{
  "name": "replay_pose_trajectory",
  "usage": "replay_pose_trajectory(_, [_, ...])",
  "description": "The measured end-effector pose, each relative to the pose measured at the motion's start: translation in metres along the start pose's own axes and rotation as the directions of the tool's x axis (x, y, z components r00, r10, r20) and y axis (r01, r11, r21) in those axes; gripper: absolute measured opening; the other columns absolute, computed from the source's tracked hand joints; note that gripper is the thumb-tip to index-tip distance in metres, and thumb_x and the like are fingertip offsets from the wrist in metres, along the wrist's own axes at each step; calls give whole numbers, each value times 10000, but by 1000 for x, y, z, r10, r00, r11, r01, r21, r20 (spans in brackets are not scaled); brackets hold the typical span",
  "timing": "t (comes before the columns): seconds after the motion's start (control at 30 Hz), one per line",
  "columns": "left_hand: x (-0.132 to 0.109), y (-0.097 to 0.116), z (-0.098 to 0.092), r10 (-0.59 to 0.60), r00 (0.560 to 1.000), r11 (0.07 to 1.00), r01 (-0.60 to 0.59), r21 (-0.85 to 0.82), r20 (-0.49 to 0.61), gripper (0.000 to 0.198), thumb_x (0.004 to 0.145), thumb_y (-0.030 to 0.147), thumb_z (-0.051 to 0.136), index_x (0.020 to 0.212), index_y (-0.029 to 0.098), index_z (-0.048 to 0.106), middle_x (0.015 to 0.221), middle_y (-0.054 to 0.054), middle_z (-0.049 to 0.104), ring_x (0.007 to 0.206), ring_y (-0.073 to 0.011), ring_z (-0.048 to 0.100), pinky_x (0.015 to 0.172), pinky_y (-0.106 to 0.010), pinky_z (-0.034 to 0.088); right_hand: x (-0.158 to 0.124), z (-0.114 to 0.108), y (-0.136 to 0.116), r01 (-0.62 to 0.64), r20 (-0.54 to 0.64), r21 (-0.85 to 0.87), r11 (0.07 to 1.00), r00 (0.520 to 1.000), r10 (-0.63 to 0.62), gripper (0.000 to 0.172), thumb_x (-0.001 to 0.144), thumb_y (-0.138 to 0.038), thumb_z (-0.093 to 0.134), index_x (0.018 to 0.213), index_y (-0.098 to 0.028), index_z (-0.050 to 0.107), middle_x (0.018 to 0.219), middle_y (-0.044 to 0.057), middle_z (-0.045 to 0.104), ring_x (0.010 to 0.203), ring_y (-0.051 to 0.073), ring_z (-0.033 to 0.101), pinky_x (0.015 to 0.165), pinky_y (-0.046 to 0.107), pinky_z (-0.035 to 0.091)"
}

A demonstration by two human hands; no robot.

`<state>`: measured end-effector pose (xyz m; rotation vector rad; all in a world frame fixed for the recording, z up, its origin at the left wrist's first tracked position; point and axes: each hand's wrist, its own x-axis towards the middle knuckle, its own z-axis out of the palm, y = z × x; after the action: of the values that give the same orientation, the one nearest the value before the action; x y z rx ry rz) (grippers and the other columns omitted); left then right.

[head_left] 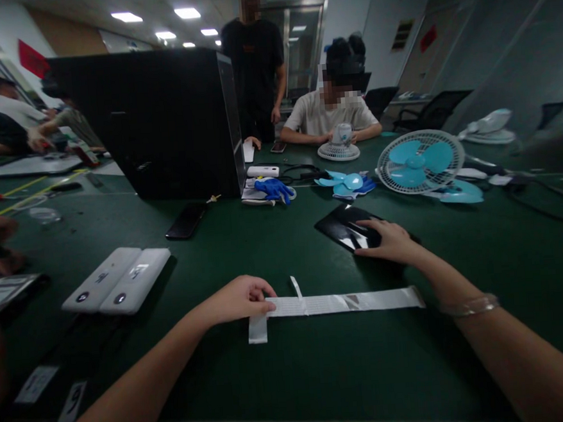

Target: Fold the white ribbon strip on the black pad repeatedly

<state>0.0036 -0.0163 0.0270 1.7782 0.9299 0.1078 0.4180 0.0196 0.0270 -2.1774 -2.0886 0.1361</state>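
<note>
A long white strip [346,302] lies flat across the green table [292,364] in front of me. My left hand [242,298] rests on its left end, fingers curled and pressing the strip down. A short white piece [257,329] hangs off below that end. My right hand [389,241] reaches forward and lies on a glossy black flat object [343,225], fingers bent over its near edge.
Two white oblong devices [117,280] lie at left, a black phone [186,220] beyond them. A large black box [154,123] stands behind. Blue gloves [274,189], loose blue fan blades [347,182] and a white fan [420,161] sit farther back. Other people sit and stand around.
</note>
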Motion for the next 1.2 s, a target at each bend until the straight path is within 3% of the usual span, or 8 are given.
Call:
replay_pose_trajectory(0.07, [0,0,2,18,1000,999,-18,34,-2,317,795,405,639,996,159,646,775,-23,689,660,-143,608,558,-223,410,-8,3,-28,208,9,57,976,978,-209,854,648,-648,661,1385,-266,458,1349,126,489,1240,359,424,1005,540,319])
replay_pose_trajectory(0.17, [1,-1,4,44,999,994,-42,100,-19,282,793,415,640,907,157,633,733,-11,678,630,-133,599,537,-209,392,-23,6,-62,425,11,165,890,901,-433,812,670,-580,693,1380,-265,458,1366,107,476,1261,319,411,1046,523,290])
replay_pose_trajectory(0.3, [1,-1,5,82,996,983,-76,168,-30,295,788,442,645,854,155,632,673,2,651,586,-119,578,513,-198,370,-40,5,-91,561,55,284,778,800,-597,803,683,-536,714,1394,-282,440,1407,81,433,1304,277,360,1088,493,247])
replay_pose_trajectory(0.6, [-4,2,4,149,984,975,-164,150,102,280,768,426,681,813,152,652,663,10,624,585,-104,572,511,-192,389,-66,-6,-122,591,178,443,674,679,-712,726,714,-480,714,1377,-314,470,1459,50,360,1349,283,270,1105,495,217])
replay_pose_trajectory(0.73, [-4,2,3,102,989,989,-113,99,108,273,774,423,676,812,154,653,654,15,614,579,-101,564,510,-194,380,-71,-9,-127,582,185,469,664,671,-718,740,734,-474,706,1404,-310,440,1465,49,367,1350,276,283,1098,489,251])
replay_pose_trajectory(0.9, [-3,2,1,80,997,997,-79,-13,19,252,787,397,663,814,150,617,687,16,597,604,-102,543,518,-200,375,-75,-15,-128,608,73,474,637,694,-717,486,870,-454,572,1324,-284,530,1415,55,426,1270,227,415,1028,425,385])
replay_pose_trajectory(1.07, [4,-3,2,66,994,994,-74,-85,-92,248,795,381,653,806,145,578,729,6,601,648,-110,556,548,-206,393,-79,-13,-130,746,86,321,583,590,-803,455,840,-378,633,1282,-290,568,1288,36,524,1085,198,542,879,362,476])
replay_pose_trajectory(1.2, [4,-3,4,70,981,997,-65,34,-182,280,843,435,585,920,166,602,767,-6,636,678,-134,586,574,-229,404,-78,-6,-130,798,79,169,579,575,-815,407,889,-222,539,1286,-305,568,1243,35,557,1017,181,565,833,353,478])
